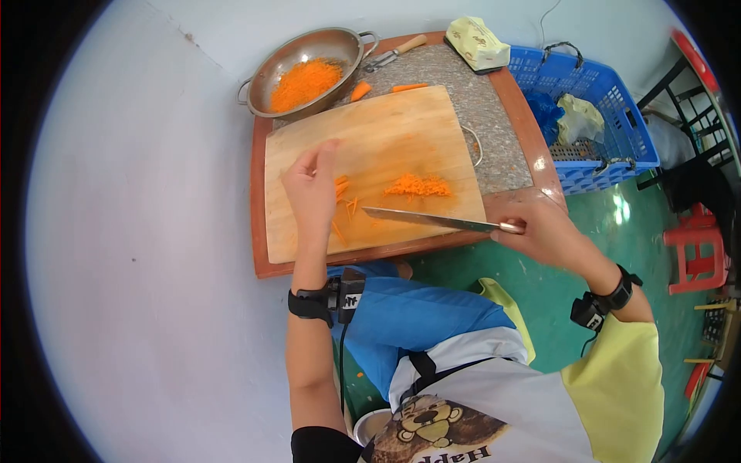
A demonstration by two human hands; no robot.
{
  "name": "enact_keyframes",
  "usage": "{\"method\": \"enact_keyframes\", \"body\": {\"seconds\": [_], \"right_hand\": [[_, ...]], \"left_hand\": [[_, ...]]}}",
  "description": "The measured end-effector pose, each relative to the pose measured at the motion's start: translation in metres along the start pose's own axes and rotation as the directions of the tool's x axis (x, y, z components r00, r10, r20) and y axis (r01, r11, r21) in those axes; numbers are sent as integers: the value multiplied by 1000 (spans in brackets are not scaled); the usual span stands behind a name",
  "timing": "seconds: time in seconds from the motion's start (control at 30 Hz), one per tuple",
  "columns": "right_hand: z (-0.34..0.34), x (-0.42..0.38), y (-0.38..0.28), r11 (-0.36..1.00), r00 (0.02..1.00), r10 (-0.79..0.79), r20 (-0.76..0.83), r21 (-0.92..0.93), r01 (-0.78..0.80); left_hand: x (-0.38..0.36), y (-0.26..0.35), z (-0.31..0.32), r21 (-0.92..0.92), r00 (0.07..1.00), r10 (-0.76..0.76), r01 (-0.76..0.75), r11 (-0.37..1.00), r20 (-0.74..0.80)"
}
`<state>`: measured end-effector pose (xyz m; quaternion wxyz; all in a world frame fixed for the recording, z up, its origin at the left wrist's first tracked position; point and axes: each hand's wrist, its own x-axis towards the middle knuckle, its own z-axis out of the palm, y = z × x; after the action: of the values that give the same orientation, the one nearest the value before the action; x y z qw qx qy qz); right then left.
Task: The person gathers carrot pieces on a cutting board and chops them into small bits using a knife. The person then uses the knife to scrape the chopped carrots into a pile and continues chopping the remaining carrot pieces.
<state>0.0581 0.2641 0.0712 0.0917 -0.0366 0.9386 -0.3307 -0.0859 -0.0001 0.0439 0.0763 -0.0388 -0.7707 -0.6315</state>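
My right hand (pixel 532 228) is wrapped round the handle of a kitchen knife (pixel 432 219), whose blade points left, low over the near part of the wooden cutting board (pixel 370 139). Above the board's left side, my left hand (pixel 310 185) has its fingertips pinched together; whatever they hold, if anything, is too small to make out. Beside it lie thin carrot strips (pixel 351 207), partly hidden by the hand. A small heap of finely chopped carrot (pixel 417 185) sits just beyond the blade.
Behind the board stand a metal pan (pixel 266 69) with chopped carrot (pixel 306 83), carrot pieces (pixel 361 91), a wooden-handled peeler-like tool (pixel 397 52) and a yellow tissue pack (pixel 477 43). A blue basket (pixel 633 127) and red stool (pixel 695 251) are right. A wall (pixel 139 231) borders the left.
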Motion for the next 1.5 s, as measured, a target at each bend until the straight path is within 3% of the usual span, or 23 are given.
{"method": "enact_keyframes", "body": {"seconds": [0.13,0.2,0.33,0.43,0.5,0.7,0.73,0.8,0.9,1.0,1.1,1.23,1.3,1.4,1.5], "right_hand": [[12,26,7,987,990,-129,64,-91,134],[8,37,2,996,972,41,231,63,-57],[1,55,19,997,962,0,272,77,-22],[-11,63,29,999,980,17,200,-48,-7],[-15,70,41,989,986,100,137,94,-113],[-19,75,28,991,991,102,90,80,-109],[-19,72,25,991,990,103,91,81,-111],[-16,66,19,996,981,-45,191,81,30],[-7,61,13,994,956,-93,278,76,75],[-2,59,6,995,956,-25,294,102,-5],[-3,67,14,997,949,-36,312,72,14],[-13,75,19,998,965,-58,255,21,55],[-14,79,28,990,980,75,187,107,-96],[-23,81,31,1000,990,-14,139,-15,16],[-25,67,19,999,986,5,166,52,-14]], "left_hand": [[-8,4,-18,-53,996,32,-36,998,-82],[-16,6,-27,-83,994,22,-31,996,-108],[-28,1,-43,-48,991,42,-49,998,-129],[-37,-4,-47,-72,990,-3,-7,997,-139],[-41,-5,-47,-81,992,-46,37,996,-114],[-42,-14,-43,-89,987,-100,89,992,-123],[-41,-14,-43,-88,987,-101,91,992,-123],[-41,-17,-46,-92,982,-116,103,990,-151],[-40,-20,-47,-123,982,-112,93,988,-153],[-42,-25,-49,-59,989,-69,62,996,-133],[-45,-23,-50,-66,988,-71,62,996,-139],[-48,-25,-50,-68,987,-72,63,996,-143],[-50,-25,-50,-78,986,-91,80,994,-143],[-50,-25,-48,-72,985,-98,88,993,-140],[-48,-26,-48,-55,984,-102,95,994,-149]]}}
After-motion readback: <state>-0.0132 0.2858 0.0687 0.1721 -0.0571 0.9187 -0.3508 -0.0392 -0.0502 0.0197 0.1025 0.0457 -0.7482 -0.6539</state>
